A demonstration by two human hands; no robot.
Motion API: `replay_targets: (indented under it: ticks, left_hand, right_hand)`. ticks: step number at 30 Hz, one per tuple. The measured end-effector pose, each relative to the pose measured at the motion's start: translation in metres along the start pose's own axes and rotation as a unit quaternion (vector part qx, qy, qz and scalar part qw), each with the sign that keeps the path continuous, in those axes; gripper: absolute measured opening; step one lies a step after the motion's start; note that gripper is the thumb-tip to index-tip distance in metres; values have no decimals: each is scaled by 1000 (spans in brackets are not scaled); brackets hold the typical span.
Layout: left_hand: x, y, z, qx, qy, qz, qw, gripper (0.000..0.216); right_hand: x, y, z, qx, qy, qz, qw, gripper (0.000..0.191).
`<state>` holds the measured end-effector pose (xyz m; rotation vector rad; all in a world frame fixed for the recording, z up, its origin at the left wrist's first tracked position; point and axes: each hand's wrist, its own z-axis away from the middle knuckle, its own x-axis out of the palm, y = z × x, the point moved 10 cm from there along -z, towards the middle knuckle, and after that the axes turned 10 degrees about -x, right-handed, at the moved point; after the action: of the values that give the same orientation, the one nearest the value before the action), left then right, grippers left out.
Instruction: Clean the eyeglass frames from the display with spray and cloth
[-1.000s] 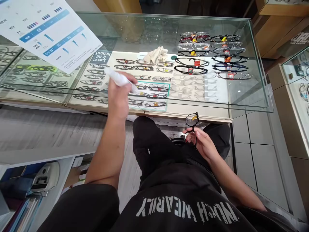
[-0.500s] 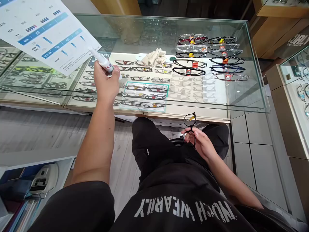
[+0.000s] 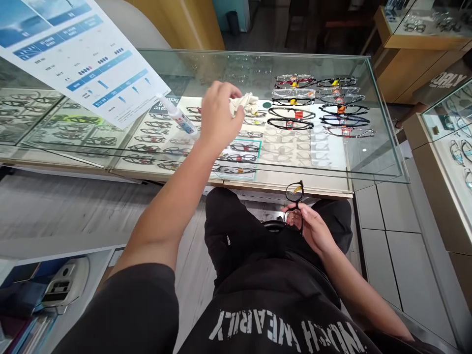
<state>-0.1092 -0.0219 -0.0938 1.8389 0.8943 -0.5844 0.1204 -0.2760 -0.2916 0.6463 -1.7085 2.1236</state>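
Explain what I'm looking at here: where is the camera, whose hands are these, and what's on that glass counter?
No machine here: a person works with two bare hands, filmed by one camera on their head, looking down. The left hand reaches across the glass counter to a crumpled beige cloth; whether it grips it is unclear. A white spray bottle lies on the glass beside a printed sheet. Rows of spectacle frames fill the display. The right hand holds black glasses over the lap.

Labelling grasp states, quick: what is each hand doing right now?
Left hand: fingers curled at the crumpled beige cloth; whether it grips cannot be told.
Right hand: closed, holding the black-framed glasses.
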Motion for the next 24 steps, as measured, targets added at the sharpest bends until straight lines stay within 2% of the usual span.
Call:
replay_targets:
  ticks: [3, 5, 7, 10, 13, 16, 18, 19, 22, 24]
  left_hand:
    - [41, -17, -41, -97, -85, -60, 990, 35]
    - [61, -29, -57, -135, -114, -86, 980, 39]
    - [71, -37, -66, -153, -122, -98, 976, 33]
    - [63, -42, -69, -157, -88, -72, 981, 16]
    - [29, -41, -56, -154, -24, 22, 988, 17]
    - [-13, -37, -17, -149, -3, 184, 972, 18]
    - [-35, -34, 23, -149, -21, 297, 943, 19]
    - [-40, -35, 47, -167, -48, 341, 924, 22]
    - [-35, -52, 124, -278, -108, 439, 848, 37]
    - [-16, -71, 175, -374, -135, 470, 788, 42]
  right_hand:
    - [-2, -4, 5, -5, 9, 6, 1000, 37]
    - [-4, -6, 9, -12, 16, 11, 1000, 36]
    - [-6, -9, 12, -17, 21, 9, 1000, 36]
    - [-10, -10, 15, -15, 28, -2, 999, 37]
    - [-13, -8, 14, -9, 29, -2, 1000, 39]
    - [-13, -3, 12, 0, 19, 6, 1000, 37]
    - [-11, 0, 10, 6, 9, 7, 1000, 37]
    - [-9, 2, 9, 11, 3, 8, 1000, 37]
    - [-1, 7, 7, 29, -18, 11, 999, 37]
    - [6, 10, 6, 42, -35, 11, 998, 37]
